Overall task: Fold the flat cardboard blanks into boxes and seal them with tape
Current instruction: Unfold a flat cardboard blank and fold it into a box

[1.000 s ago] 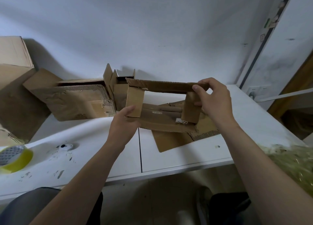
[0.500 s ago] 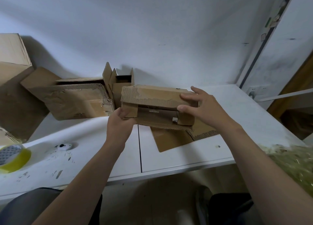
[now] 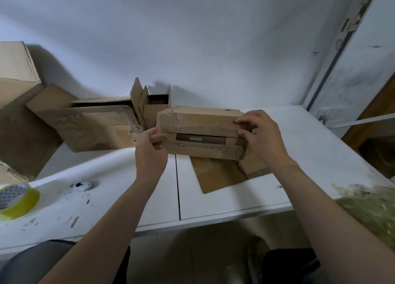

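Observation:
I hold a small brown cardboard box (image 3: 198, 121) above the white table (image 3: 224, 200), its open end facing me. The upper and lower flaps are folded almost together, leaving a narrow gap. My left hand (image 3: 150, 153) grips the box's left end, thumb and fingers curled on the flaps. My right hand (image 3: 259, 134) grips the right end, fingers curled over the top flap's corner. A flat cardboard blank (image 3: 215, 174) lies on the table under the box. A roll of yellow-tinted tape (image 3: 16, 198) rests at the table's left edge.
Several larger cardboard boxes (image 3: 89, 125) are piled against the wall at the back left, one small box (image 3: 155, 104) open at the top. A small white round object (image 3: 81, 185) lies near the tape. A greenish straw-like heap (image 3: 372, 209) sits at the right edge.
The box's top flap came down from horizontal and the bottom flap came up, nearly closing the open end. Both hands shifted inward onto the box's ends.

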Action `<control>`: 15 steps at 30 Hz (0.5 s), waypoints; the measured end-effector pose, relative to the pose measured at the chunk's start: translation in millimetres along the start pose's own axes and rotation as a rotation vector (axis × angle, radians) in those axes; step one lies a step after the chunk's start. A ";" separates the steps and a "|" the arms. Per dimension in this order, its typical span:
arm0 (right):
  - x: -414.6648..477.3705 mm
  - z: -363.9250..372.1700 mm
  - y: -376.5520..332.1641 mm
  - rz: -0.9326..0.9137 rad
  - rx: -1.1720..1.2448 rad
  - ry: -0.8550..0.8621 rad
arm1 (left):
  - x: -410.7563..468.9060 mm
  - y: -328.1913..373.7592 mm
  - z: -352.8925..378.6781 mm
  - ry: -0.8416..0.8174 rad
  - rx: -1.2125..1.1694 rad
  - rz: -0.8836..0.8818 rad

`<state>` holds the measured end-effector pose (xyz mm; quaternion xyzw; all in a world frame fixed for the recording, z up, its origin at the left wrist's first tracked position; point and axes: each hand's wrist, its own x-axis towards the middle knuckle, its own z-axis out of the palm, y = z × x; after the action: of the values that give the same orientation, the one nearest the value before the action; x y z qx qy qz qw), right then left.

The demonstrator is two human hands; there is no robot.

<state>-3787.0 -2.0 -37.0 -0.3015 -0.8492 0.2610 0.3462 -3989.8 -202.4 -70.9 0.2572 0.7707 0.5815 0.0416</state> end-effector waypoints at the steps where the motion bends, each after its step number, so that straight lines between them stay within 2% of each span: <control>1: 0.5 -0.2 0.7 -0.007 0.013 0.008 | 3.3 -3.4 1.7 0.005 0.030 0.007; 5: 2.9 -0.1 8.3 -0.027 0.051 0.006 | 19.0 -13.4 5.0 0.045 0.131 -0.063; 7: 3.3 1.2 11.1 -0.028 0.079 0.022 | 28.0 -17.7 6.3 -0.024 0.126 -0.086; 10: 1.7 5.0 15.4 0.106 0.228 0.102 | 38.4 -22.7 12.1 -0.121 0.066 -0.135; 12: -0.7 10.9 21.4 0.226 0.371 0.148 | 39.3 -21.6 18.4 -0.084 0.050 -0.114; 15: -1.5 20.2 27.8 0.278 0.522 0.173 | 33.2 -11.3 30.8 -0.043 0.010 -0.076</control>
<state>-3791.9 11.1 -68.4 -0.3367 -0.6715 0.4887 0.4438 -4011.3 -162.9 -83.3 0.2404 0.7817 0.5700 0.0788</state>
